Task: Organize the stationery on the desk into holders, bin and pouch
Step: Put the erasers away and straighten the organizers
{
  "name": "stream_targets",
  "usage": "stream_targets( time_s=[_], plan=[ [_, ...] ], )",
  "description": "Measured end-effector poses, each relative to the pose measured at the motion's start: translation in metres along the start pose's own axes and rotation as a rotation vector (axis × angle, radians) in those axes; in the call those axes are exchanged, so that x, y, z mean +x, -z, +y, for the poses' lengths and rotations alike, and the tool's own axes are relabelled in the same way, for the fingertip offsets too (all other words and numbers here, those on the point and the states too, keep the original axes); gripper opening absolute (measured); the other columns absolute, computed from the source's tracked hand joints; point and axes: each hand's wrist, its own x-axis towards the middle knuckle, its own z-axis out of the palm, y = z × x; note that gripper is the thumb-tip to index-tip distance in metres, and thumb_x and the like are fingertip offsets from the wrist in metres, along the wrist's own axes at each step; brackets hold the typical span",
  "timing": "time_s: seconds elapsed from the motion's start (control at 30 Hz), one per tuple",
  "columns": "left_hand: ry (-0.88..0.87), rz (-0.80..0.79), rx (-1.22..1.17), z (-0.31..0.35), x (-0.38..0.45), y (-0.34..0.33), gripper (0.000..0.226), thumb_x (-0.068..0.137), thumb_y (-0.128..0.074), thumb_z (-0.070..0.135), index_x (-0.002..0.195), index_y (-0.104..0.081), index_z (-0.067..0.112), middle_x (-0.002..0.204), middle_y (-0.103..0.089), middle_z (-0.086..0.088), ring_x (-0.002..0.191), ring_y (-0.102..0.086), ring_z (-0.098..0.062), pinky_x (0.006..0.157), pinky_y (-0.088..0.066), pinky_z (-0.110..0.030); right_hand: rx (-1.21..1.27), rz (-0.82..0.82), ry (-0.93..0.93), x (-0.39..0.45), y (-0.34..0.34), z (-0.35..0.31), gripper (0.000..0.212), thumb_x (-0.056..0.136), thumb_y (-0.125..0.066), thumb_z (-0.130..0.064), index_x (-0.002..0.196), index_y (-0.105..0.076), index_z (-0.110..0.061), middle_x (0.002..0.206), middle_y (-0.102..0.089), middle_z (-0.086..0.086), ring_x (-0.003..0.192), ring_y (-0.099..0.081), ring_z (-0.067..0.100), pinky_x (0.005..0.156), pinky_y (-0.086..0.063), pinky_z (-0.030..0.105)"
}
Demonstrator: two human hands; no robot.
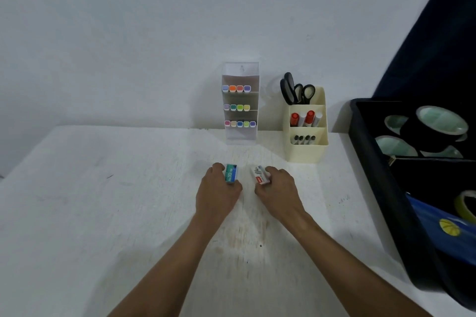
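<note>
A worn white desk (103, 213) (its paint scuffed and faintly marked) butts against a plain pale wall (154, 33); a dark curtain (443, 41) hangs at the desk's far right corner.

Only readable text: "No.10" on the teal staple box (231, 174), held in left hand (217, 192). Red-white box (261, 175) in right hand (278, 189) has print, too blurred to read.

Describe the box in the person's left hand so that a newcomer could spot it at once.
On the white desk, in front of the clear marker rack, two hands each grip a small box. The left hand holds the green box, printed "No.10"; the neighbouring box is white and red.
</note>
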Motion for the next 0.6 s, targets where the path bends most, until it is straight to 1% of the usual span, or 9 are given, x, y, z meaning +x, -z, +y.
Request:
stream_targets(
  time_s=[0.07, 0.1, 0.17, 0.2, 0.27, 0.33, 0.5, 0.6],
  plan=[
    [-0.001, 0.015, -0.037, 0.002, 0.006, 0.002, 0.049, 0.083, -0.067, 0.032, 0.124, -0.047, 0.014, 0.114, -0.060, -0.005, 0.096, -0.061, -0.016, 0.069, -0.047, -0.021, 0.042, 0.029, 0.017, 0.008, -0.002, -0.007, 0.013, 0.088, -0.058, -0.020, 0.098, -0.059, -0.011, 0.092, -0.057, 0.006, 0.077, -0.051, 0.014, 0.055, -0.031, 0.011],
    [-0.006, 0.024, -0.050, 0.004, 0.011, 0.004, 0.048, 0.083, -0.067, 0.031, 0.123, -0.048, 0.013, 0.114, -0.061, -0.006, 0.096, -0.061, -0.017, 0.069, -0.046, -0.020, 0.063, 0.050, 0.034, 0.011, -0.002, -0.011, 0.015, 0.089, -0.058, -0.018, 0.101, -0.061, -0.010, 0.095, -0.059, 0.007, 0.082, -0.054, 0.017, 0.061, -0.034, 0.010],
    [-0.032, 0.056, -0.057, 0.010, 0.021, 0.008, 0.046, 0.084, -0.067, 0.032, 0.122, -0.050, 0.013, 0.112, -0.061, -0.006, 0.095, -0.061, -0.017, 0.071, -0.045, -0.020, 0.092, 0.099, 0.050, 0.019, -0.001, -0.021, 0.029, 0.091, -0.059, -0.017, 0.118, -0.062, -0.007, 0.110, -0.060, 0.008, 0.098, -0.056, 0.020, 0.080, -0.036, 0.012],
    [-0.050, 0.074, -0.049, 0.015, 0.028, 0.010, 0.045, 0.084, -0.067, 0.032, 0.122, -0.052, 0.013, 0.112, -0.061, -0.006, 0.095, -0.060, -0.017, 0.073, -0.045, -0.020, 0.112, 0.126, 0.051, 0.024, 0.000, -0.026, 0.034, 0.091, -0.060, -0.018, 0.123, -0.060, -0.006, 0.116, -0.059, 0.009, 0.105, -0.056, 0.020, 0.084, -0.035, 0.013],
    [-0.080, 0.106, -0.033, 0.023, 0.040, 0.014, 0.044, 0.086, -0.066, 0.035, 0.123, -0.056, 0.013, 0.112, -0.062, -0.006, 0.097, -0.061, -0.018, 0.079, -0.046, -0.022, 0.154, 0.170, 0.053, 0.034, 0.002, -0.034, 0.038, 0.091, -0.061, -0.018, 0.127, -0.059, -0.007, 0.123, -0.058, 0.009, 0.110, -0.055, 0.019, 0.087, -0.035, 0.013],
    [-0.099, 0.125, -0.020, 0.031, 0.052, 0.016, 0.043, 0.087, -0.063, 0.037, 0.124, -0.058, 0.015, 0.114, -0.063, -0.005, 0.099, -0.061, -0.019, 0.084, -0.046, -0.023, 0.170, 0.189, 0.057, 0.045, 0.001, -0.038, 0.037, 0.091, -0.061, -0.019, 0.126, -0.060, -0.008, 0.122, -0.058, 0.008, 0.111, -0.055, 0.019, 0.087, -0.035, 0.014],
    [-0.118, 0.099, 0.015, 0.036, 0.076, 0.012, 0.038, 0.089, -0.061, 0.035, 0.121, -0.062, 0.015, 0.112, -0.064, -0.007, 0.097, -0.060, -0.020, 0.081, -0.041, -0.021, 0.125, 0.226, 0.094, 0.066, -0.007, -0.035, 0.030, 0.092, -0.058, -0.017, 0.121, -0.064, -0.011, 0.111, -0.060, 0.009, 0.105, -0.054, 0.020, 0.085, -0.037, 0.017],
    [-0.132, 0.073, 0.027, 0.032, 0.084, 0.008, 0.037, 0.089, -0.061, 0.035, 0.119, -0.065, 0.014, 0.110, -0.065, -0.008, 0.096, -0.060, -0.020, 0.080, -0.039, -0.021, 0.054, 0.196, 0.128, 0.073, -0.014, -0.031, 0.029, 0.094, -0.054, -0.015, 0.121, -0.063, -0.010, 0.109, -0.059, 0.013, 0.103, -0.054, 0.025, 0.086, -0.040, 0.022]
  ],
)
